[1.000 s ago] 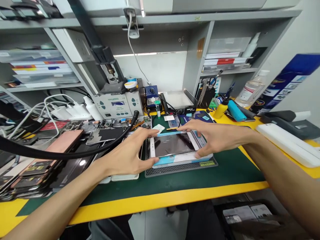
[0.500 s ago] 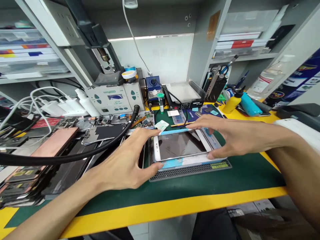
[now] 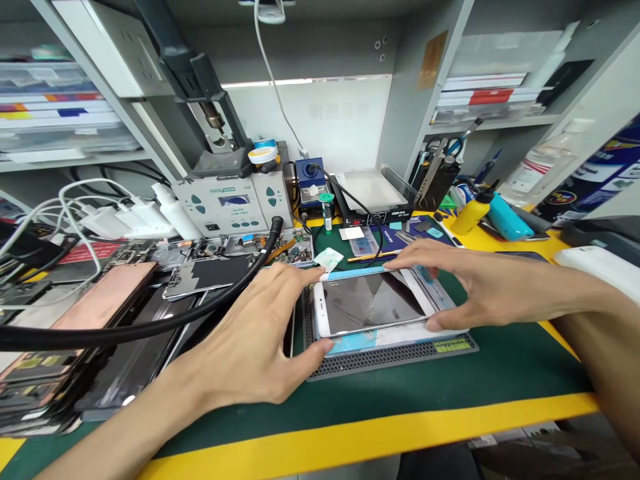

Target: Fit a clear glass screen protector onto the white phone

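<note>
A white-framed smartphone [image 3: 371, 303] lies with its dark, reflective screen facing up. My left hand [image 3: 263, 327] holds its left end, index fingertip at the far corner and thumb at the near one. At the other end, my right hand [image 3: 483, 287] grips the phone between its thumb on the near edge and fingers on the far edge. Under the phone is a flat blue-and-white pad or box [image 3: 395, 335], its kind unclear. That rests on a grey honeycomb-patterned plate [image 3: 380, 362] on the green mat [image 3: 430, 377].
Stacked phone parts [image 3: 115, 287] crowd the left side, crossed by a thick black hose [image 3: 200, 310]. Behind stand a hot-air rework station [image 3: 233, 207], a green-capped syringe [image 3: 327, 217] and a black-framed device [image 3: 383, 203]. Bottles, including a yellow one [image 3: 470, 215], stand at the right.
The view has shifted slightly, so the bench appears a little lower in the picture. Both hands keep their hold at the phone's ends.
</note>
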Demonstrator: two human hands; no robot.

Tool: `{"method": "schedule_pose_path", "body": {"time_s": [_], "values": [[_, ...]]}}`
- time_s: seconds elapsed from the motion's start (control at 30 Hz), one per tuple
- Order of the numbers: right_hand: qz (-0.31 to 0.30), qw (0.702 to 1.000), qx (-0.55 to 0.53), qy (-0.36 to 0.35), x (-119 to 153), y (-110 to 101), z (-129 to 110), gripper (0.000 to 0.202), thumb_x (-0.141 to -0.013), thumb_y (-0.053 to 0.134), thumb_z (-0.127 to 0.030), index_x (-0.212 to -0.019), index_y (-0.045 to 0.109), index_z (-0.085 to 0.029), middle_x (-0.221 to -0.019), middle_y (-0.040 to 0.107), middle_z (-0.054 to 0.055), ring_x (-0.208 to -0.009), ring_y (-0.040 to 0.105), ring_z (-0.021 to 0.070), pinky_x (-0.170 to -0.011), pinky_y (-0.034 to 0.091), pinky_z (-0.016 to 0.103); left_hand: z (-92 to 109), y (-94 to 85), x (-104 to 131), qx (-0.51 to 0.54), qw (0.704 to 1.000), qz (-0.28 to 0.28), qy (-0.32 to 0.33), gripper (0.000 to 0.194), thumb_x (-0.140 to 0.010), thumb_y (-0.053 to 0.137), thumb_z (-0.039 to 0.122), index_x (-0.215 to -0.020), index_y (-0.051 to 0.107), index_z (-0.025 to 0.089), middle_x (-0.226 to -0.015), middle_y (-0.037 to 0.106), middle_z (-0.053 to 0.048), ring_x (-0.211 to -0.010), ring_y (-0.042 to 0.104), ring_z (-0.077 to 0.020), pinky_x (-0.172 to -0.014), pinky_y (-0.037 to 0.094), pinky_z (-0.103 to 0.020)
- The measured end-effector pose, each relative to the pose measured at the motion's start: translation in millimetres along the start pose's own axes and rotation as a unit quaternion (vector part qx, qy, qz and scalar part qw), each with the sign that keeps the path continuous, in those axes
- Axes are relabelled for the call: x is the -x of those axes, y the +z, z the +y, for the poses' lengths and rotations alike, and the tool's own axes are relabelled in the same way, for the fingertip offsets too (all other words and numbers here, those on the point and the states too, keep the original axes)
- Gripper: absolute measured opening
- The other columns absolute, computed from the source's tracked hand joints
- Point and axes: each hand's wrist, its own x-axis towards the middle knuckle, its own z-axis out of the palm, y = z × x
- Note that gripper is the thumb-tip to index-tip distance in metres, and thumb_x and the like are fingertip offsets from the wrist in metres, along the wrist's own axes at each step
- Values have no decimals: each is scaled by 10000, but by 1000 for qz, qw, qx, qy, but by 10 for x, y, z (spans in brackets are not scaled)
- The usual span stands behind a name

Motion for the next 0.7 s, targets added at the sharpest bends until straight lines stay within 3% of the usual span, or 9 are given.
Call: {"method": "schedule_pose_path", "body": {"time_s": [0.2,0.5,0.7], "values": [[9,1000,-24,1,18,9,40,765,-757,774,-515,-1459,537,-321,-1453,552,79,-1293,549,371,-1000,510,392,-13,35,-5,8,1000,-1,8,635,-893,626,417,-1434,370,204,-1367,529,-137,-1248,514,-295,-1071,438,-463],[-25,998,-56,6,-17,-31,-14,785,-746,788,-526,-1449,528,-294,-1393,536,86,-1238,548,322,-1013,474,396,-55,69,1,-7,1000,6,12,619,-900,611,398,-1438,360,222,-1364,518,-133,-1252,518,-300,-1074,436,-471],[-20,997,-77,6,-4,-54,-12,811,-729,804,-527,-1455,530,-290,-1394,551,84,-1195,565,314,-958,494,384,-46,48,-3,-30,999,-10,2,709,-878,630,496,-1463,316,248,-1393,485,-137,-1257,518,-335,-1051,451,-505]]}}
